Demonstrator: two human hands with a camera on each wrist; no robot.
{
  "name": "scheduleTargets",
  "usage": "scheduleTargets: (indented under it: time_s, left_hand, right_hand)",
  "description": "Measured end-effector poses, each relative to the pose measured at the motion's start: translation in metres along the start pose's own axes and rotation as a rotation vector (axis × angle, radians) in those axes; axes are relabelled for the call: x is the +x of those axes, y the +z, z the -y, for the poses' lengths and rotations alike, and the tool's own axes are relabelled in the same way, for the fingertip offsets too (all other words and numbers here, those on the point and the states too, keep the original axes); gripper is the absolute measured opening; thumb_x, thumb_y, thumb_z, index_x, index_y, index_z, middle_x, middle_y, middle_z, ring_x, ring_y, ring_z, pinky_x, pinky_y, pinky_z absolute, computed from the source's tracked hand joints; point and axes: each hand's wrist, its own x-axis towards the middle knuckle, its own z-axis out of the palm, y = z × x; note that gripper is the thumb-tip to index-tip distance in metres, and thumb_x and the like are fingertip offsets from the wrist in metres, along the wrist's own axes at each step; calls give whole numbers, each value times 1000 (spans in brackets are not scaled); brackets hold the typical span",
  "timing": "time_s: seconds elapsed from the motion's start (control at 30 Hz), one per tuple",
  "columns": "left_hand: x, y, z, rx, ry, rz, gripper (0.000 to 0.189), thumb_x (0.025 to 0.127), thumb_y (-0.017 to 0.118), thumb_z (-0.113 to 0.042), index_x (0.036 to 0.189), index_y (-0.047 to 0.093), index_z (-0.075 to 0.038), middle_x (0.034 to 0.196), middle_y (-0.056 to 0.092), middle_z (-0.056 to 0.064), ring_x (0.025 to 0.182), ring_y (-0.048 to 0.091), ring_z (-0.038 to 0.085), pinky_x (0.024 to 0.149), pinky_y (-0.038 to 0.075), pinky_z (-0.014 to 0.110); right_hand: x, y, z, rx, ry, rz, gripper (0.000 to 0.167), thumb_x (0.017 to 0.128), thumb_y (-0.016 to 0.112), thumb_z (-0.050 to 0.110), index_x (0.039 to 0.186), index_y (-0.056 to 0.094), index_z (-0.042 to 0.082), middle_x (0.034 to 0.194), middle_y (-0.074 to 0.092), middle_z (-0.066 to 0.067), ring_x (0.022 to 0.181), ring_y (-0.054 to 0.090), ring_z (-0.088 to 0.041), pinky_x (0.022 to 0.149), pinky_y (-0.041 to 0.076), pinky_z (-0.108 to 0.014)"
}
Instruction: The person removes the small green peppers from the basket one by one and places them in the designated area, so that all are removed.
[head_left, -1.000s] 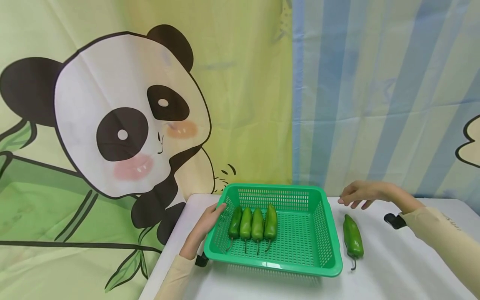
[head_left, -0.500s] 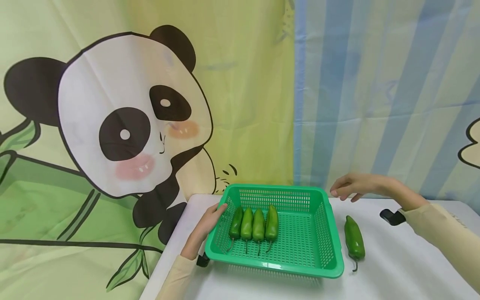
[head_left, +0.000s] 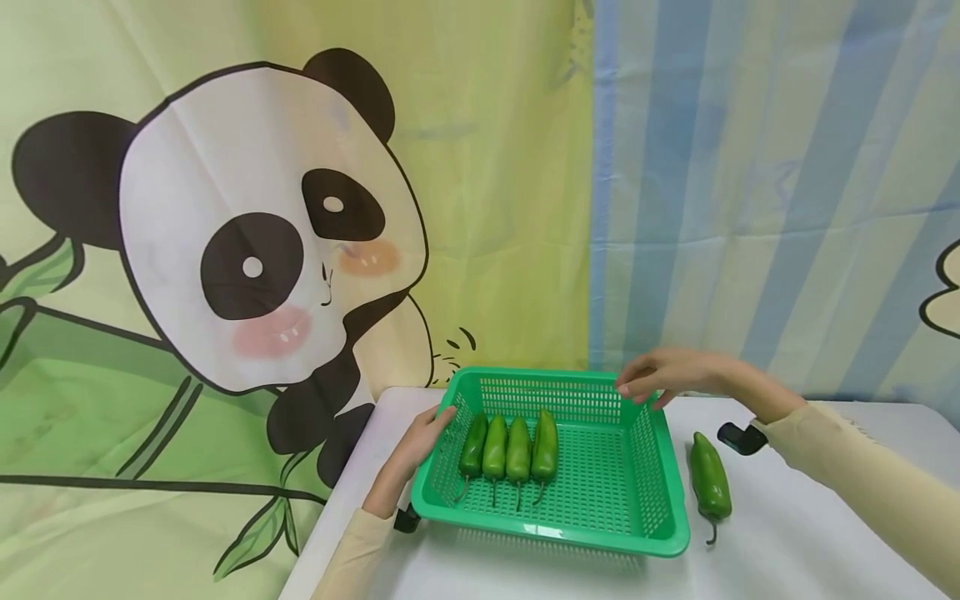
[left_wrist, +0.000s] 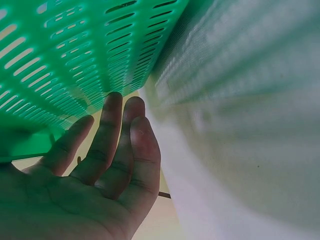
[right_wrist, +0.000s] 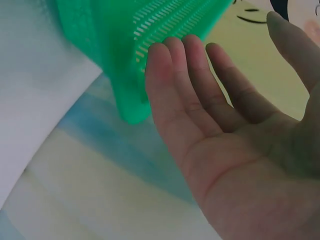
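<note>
A green plastic basket (head_left: 570, 539) with slotted walls stands on the white table. Several green chili peppers (head_left: 517, 450) lie side by side in its left half, stems toward the near side. My left hand (head_left: 416, 437) holds the basket's left rim, its thumb over the edge; in the left wrist view its other fingers (left_wrist: 111, 120) extend outside the slotted wall. Over the basket's far right corner hovers my right hand (head_left: 671, 373), holding nothing, fingers loosely bent. The right wrist view shows its bare palm. One more green chili pepper (head_left: 709, 479) lies on the table just right of the basket.
The white table (head_left: 795, 517) reaches back to a hanging curtain (head_left: 510, 208) with a printed panda and blue stripes. The basket's right half shows bare slotted floor. A black wrist strap device (head_left: 742, 438) sits at my right wrist.
My right hand has moved left, from above the loose pepper's far end to over the basket's far right corner. The left hand keeps its place on the rim; the peppers have not moved.
</note>
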Motion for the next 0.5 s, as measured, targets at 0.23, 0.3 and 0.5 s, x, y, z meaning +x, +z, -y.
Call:
scheduleTargets:
  time_s: [0.23, 0.3, 0.5]
  left_hand:
    - [1, -1, 2, -6, 3, 19, 50, 109, 43, -35, 148, 48, -3, 113, 68, 23, 93, 70, 29, 73, 56, 31]
    - [1, -2, 1, -7, 0, 26, 50, 109, 43, -35, 147, 49, -2, 113, 68, 23, 92, 70, 28, 73, 57, 31]
    - [1, -3, 0, -10, -6, 37, 51, 109, 42, -36, 147, 48, -1, 114, 68, 23, 93, 70, 27, 74, 57, 32]
  right_hand:
    - [28, 22, 12, 16, 41, 6, 55, 101, 62, 37, 141, 54, 0, 138, 59, -20, 124, 59, -37, 96, 55, -50]
    - [37, 29, 14, 8, 64, 3, 54, 101, 62, 38, 140, 56, 2, 136, 61, -19, 123, 61, -37, 95, 55, -51]
    - [60, 52, 21, -60, 124, -33, 49, 100, 63, 39, 134, 62, 4, 119, 66, -12, 103, 67, -29, 83, 60, -45]
